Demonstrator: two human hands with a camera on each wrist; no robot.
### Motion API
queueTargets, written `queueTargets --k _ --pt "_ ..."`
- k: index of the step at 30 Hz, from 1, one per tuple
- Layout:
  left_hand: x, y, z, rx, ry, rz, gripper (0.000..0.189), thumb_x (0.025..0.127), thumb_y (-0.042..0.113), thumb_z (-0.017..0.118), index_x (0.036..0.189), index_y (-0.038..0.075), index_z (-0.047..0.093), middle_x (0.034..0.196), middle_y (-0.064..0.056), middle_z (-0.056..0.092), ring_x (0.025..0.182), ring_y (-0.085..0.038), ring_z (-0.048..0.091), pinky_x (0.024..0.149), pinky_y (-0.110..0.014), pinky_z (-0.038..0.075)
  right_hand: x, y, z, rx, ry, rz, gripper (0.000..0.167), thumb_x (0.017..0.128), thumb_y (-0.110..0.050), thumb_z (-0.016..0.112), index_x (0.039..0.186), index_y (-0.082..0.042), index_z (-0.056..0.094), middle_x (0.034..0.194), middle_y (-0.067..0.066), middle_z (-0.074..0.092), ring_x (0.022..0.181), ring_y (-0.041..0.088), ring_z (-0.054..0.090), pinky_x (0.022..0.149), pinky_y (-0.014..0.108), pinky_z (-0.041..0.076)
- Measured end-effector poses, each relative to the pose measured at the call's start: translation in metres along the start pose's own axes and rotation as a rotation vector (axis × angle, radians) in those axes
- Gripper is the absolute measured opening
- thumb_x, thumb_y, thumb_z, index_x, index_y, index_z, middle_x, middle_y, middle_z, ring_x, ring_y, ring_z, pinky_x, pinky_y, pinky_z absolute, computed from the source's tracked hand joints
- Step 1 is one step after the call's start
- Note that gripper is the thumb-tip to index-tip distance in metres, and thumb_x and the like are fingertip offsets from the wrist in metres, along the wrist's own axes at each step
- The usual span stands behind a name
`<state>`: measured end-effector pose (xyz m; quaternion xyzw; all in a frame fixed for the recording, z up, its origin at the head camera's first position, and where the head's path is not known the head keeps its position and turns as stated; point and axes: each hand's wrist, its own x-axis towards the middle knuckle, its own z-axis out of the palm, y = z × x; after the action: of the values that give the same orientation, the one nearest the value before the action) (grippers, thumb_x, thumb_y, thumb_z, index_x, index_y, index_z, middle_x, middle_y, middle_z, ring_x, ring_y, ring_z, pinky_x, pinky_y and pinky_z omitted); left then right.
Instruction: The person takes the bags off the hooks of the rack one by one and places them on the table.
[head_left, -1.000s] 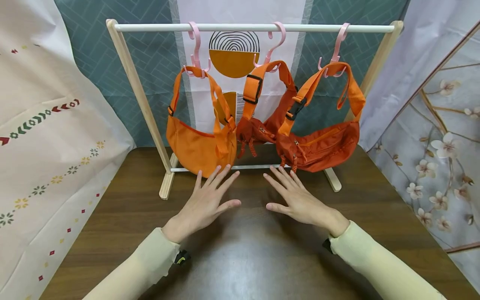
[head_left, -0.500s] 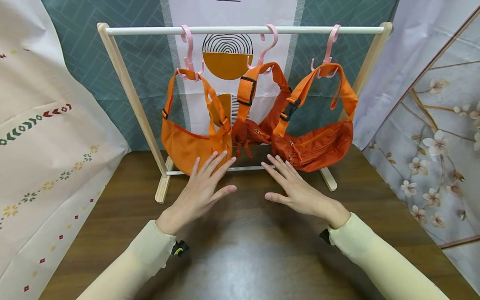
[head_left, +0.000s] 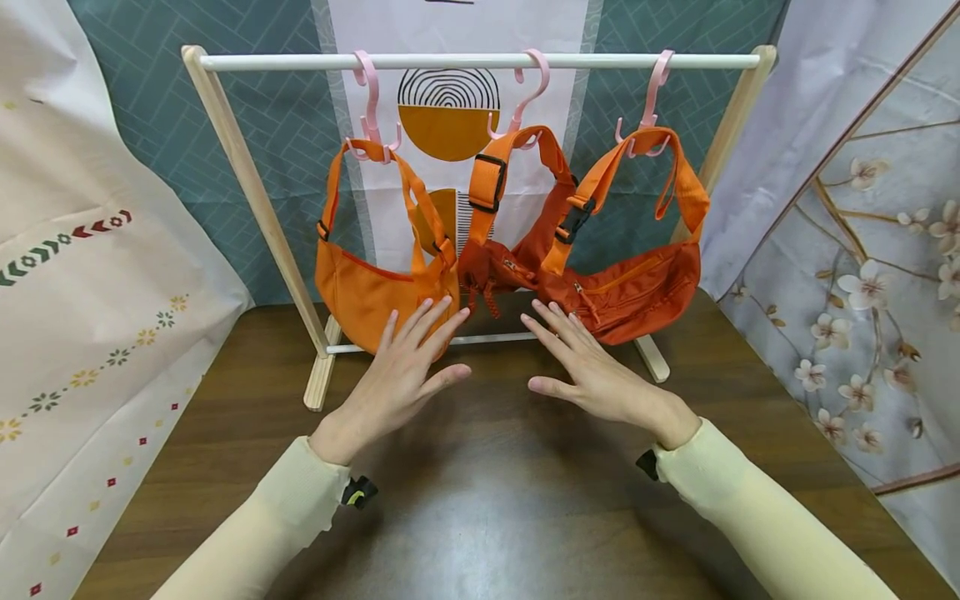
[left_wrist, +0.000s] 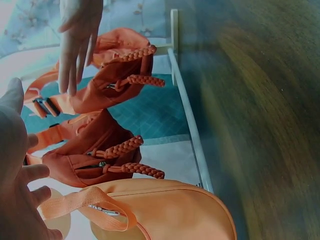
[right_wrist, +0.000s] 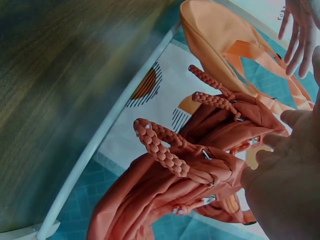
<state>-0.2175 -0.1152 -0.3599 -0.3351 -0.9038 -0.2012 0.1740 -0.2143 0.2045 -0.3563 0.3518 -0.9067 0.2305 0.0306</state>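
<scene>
Three bags hang from pink hooks on a rack. On the left is a light orange shoulder bag [head_left: 367,292]; the middle one is a rust-red bag [head_left: 501,265] with an orange strap, and the right one a rust-red bag [head_left: 637,292] with zips and a black buckle. My left hand [head_left: 397,375], fingers spread, is in front of the orange bag's lower part. Before the right bag's lower left corner is my right hand [head_left: 592,375], also spread. Both hold nothing; whether fingertips touch the bags cannot be told. Braided zip pulls [right_wrist: 160,150] dangle in the right wrist view.
The rack has a white top rail [head_left: 450,62], wooden legs [head_left: 251,192] and a low white bar [head_left: 495,338]. It stands at the back of a brown wooden table [head_left: 480,500]. A patterned cloth [head_left: 90,275] borders the left side, a floral curtain [head_left: 847,333] the right.
The whole rack with its bags has shifted slightly left in view, as if the head turned. Both hands stay spread and appear slightly higher in the view, nearer the bags.
</scene>
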Motion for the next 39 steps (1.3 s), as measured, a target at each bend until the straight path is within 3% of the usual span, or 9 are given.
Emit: queueTargets --k 6,14,19,25,32,39 --pt "0.002 0.000 -0.004 -0.007 0.013 0.003 0.077 0.103 0.073 0.032 0.166 0.030 0.028 0.171 -0.006 0.025 0.159 -0.032 0.016 0.123 -0.066 0.003 0.003 -0.001 -0.003 0.019 0.009 -0.004 0.086 0.103 -0.050 0.060 0.169 -0.030 0.009 0.175 -0.006 -0.005 0.160 0.028 -0.006 0.127 0.055 0.001" --pt "0.013 -0.001 -0.018 -0.016 0.091 0.013 0.082 0.101 0.075 0.026 0.165 0.024 0.032 0.170 -0.009 0.026 0.159 -0.032 0.016 0.122 -0.067 0.005 0.013 -0.004 -0.013 0.081 0.048 -0.023 0.085 0.103 -0.051 0.060 0.169 -0.030 0.010 0.175 -0.002 -0.001 0.161 0.026 -0.006 0.126 0.059 0.004" --pt "0.021 -0.005 -0.026 -0.022 0.138 0.010 0.083 0.101 0.075 0.026 0.164 0.022 0.034 0.171 -0.007 0.025 0.157 -0.032 0.020 0.122 -0.068 0.008 0.019 -0.006 -0.018 0.093 0.063 -0.026 0.083 0.104 -0.052 0.058 0.168 -0.035 0.008 0.175 -0.006 -0.002 0.161 0.026 -0.006 0.126 0.057 0.004" --pt "0.026 -0.008 -0.032 -0.018 0.173 0.006 0.081 0.102 0.073 0.028 0.164 0.022 0.035 0.171 -0.005 0.023 0.157 -0.031 0.021 0.122 -0.067 0.008 0.025 -0.011 -0.022 0.119 0.075 -0.014 0.084 0.103 -0.052 0.060 0.168 -0.039 0.007 0.172 -0.019 -0.007 0.160 0.021 -0.008 0.123 0.065 0.012" --pt "0.032 -0.011 -0.038 -0.042 0.224 0.020 0.076 0.105 0.068 0.034 0.163 0.020 0.037 0.170 -0.008 0.026 0.154 -0.032 0.025 0.123 -0.065 0.009 0.031 -0.014 -0.025 0.129 0.093 -0.020 0.083 0.102 -0.053 0.059 0.168 -0.036 0.010 0.172 -0.019 -0.004 0.160 0.021 -0.006 0.121 0.066 0.016" --pt "0.042 -0.015 -0.046 -0.054 0.295 0.053 0.073 0.107 0.064 0.038 0.160 0.014 0.041 0.167 -0.014 0.031 0.151 -0.034 0.030 0.121 -0.067 0.014 0.036 -0.015 -0.029 0.141 0.097 -0.026 0.083 0.102 -0.052 0.060 0.167 -0.038 0.011 0.172 -0.020 -0.004 0.159 0.013 -0.001 0.120 0.064 0.023"
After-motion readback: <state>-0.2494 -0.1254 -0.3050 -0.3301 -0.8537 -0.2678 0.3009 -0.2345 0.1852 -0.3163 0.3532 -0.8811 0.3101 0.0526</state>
